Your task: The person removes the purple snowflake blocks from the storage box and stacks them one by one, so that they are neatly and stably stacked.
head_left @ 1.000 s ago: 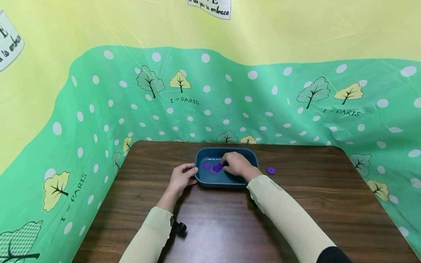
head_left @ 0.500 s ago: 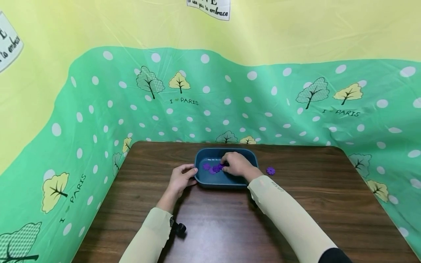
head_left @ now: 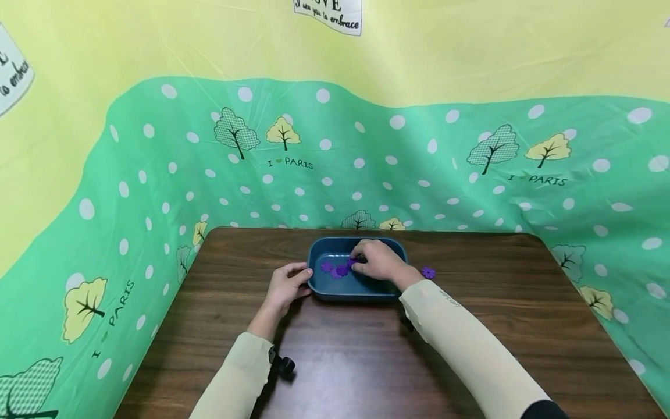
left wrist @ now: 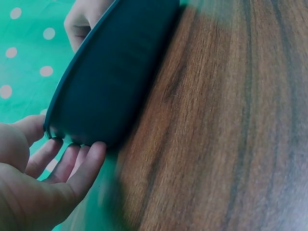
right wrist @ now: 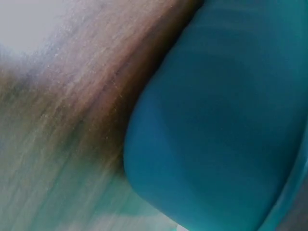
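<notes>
A dark blue plastic tray with rounded corners stands on the table. My left hand grips its left end. In the left wrist view, the left thumb is at the rim and several fingers lie against the outer wall. My right hand reaches inside the tray, pinching a small purple flower-shaped piece that its fingers partly cover. More purple flower-shaped pieces lie on the tray floor, left of those fingers. The right wrist view shows the tray's outer wall, but no fingers.
Another purple flower-shaped piece lies on the dark wood table, right of the tray. A green and yellow printed cloth hangs behind and beside the table. A black camera mount sits at the left wrist.
My right hand has risen slightly inside the tray, and its forearm has shifted a little to the right. The left hand keeps its grip. The head view has turned slightly.
</notes>
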Tool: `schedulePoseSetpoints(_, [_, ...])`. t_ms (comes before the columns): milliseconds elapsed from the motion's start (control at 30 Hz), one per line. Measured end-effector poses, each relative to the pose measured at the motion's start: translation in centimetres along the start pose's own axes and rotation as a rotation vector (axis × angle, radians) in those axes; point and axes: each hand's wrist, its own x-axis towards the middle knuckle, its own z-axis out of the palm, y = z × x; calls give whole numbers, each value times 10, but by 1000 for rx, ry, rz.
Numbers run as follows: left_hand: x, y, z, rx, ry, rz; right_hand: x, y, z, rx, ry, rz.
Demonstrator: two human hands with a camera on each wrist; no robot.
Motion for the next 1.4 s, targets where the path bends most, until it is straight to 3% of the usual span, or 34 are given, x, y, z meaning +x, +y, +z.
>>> schedulePoseSetpoints(433, [0, -2, 2, 2, -7, 1, -18, 7, -19, 43, 136, -50])
schedulePoseSetpoints(967, [-3, 3, 2, 11, 7, -3, -52, 34, -43, 80, 231, -6])
schedulePoseSetpoints(1400, [-5, 2, 4, 14, 13, -5, -82, 59, -47, 114, 299, 32])
